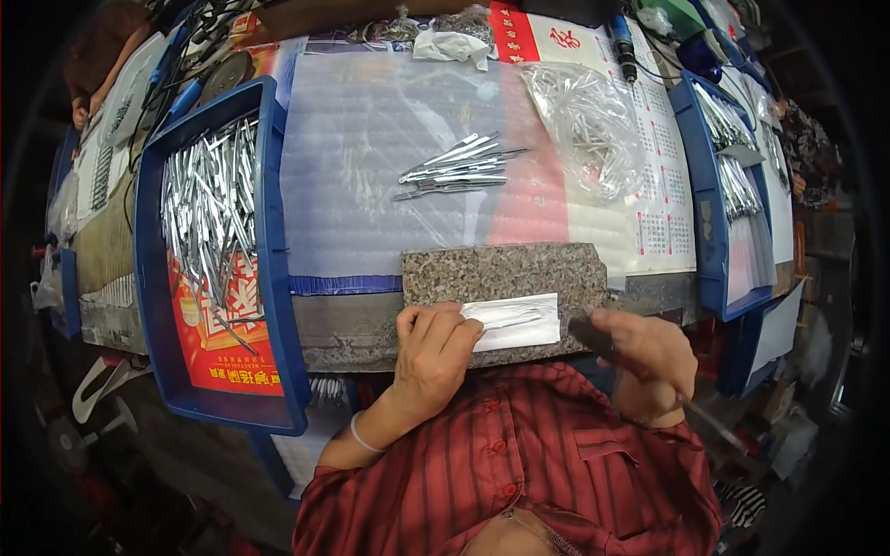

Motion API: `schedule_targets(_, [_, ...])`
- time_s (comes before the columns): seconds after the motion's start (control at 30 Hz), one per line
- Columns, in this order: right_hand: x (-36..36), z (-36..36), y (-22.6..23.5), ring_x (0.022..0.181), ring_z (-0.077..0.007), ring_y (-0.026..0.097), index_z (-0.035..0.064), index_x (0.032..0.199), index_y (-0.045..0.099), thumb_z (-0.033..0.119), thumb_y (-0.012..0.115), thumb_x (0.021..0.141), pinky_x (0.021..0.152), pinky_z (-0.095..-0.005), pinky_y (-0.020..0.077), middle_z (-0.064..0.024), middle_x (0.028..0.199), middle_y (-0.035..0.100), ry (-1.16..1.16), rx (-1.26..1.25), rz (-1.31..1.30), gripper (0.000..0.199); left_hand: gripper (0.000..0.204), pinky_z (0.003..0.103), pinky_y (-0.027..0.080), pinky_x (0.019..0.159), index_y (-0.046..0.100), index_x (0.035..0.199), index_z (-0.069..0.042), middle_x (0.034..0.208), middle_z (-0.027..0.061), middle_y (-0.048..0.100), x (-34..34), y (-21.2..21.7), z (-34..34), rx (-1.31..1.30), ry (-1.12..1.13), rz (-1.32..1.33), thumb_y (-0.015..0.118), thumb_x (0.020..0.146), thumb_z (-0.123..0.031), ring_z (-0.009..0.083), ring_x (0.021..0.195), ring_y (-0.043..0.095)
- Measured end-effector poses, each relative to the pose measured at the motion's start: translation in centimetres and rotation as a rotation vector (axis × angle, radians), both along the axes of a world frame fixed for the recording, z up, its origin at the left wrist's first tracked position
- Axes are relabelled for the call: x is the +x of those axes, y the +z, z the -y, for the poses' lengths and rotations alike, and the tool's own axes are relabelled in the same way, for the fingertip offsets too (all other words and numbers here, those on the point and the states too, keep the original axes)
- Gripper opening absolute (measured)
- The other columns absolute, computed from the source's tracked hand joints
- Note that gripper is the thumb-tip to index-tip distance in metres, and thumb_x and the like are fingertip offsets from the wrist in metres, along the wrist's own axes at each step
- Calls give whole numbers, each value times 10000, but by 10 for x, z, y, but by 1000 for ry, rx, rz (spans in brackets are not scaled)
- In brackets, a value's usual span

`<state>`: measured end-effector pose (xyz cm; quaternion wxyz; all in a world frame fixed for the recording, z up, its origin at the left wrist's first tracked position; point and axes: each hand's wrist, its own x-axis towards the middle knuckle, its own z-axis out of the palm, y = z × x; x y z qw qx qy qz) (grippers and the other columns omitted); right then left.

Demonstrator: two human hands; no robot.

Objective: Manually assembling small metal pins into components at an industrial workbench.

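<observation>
My left hand (434, 350) is closed, its fingertips pinching the left end of a small folded white paper (514, 326). A thin metal strip (510, 321) seems to lie on that paper, which rests flat on a speckled granite slab (505, 264) at the table's near edge. To the right, my right hand (654, 361) grips a hammer, blurred by motion. The dark hammer head (591, 337) hangs just off the paper's right side, and the handle runs back past my hand to the lower right. A loose bunch of slim metal strips (459, 167) lies beyond the slab.
On the left stands a blue tray (271, 278) with many metal strips (211, 195). A second blue tray (709, 222) with bundled strips is at the right. A clear plastic bag (593, 134) of small metal pieces sits far right of centre. Another person's arm (109, 69) shows far left.
</observation>
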<state>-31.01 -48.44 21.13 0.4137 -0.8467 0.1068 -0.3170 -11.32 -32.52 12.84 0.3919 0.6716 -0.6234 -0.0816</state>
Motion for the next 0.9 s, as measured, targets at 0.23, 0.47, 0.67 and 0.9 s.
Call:
schedule_targets(0.23, [21,-1,-18,644,-329,642,12,977,636,148,583,930,567,-359,511,-151,836,652,-21,144,-434,153,225,402,382,814,634,948,-48,876,80,581,-2,2,-1,-4,8,-19,725,744,-24,281,906,610])
schedule_targets(0.47, [20,2,18,748,-320,718,-85,990,591,288,435,1026,641,-366,597,-288,959,679,27,-2,124,406,221,399,381,822,635,940,-52,865,77,576,0,-4,0,-8,14,-14,726,740,-30,276,907,609])
schedule_targets(0.67, [14,-9,12,570,-237,636,-5,1032,606,162,630,904,480,-337,482,-217,1037,674,225,-463,-427,212,240,400,383,823,628,954,-55,877,74,580,0,-1,1,-5,6,-29,722,735,-26,275,915,608])
schedule_targets(0.9, [46,-16,-38,604,-279,644,32,937,627,206,594,947,515,-343,509,-108,772,639,69,63,-292,178,232,407,405,837,633,954,-52,889,82,582,11,0,-7,15,-13,-67,707,738,-10,295,951,603])
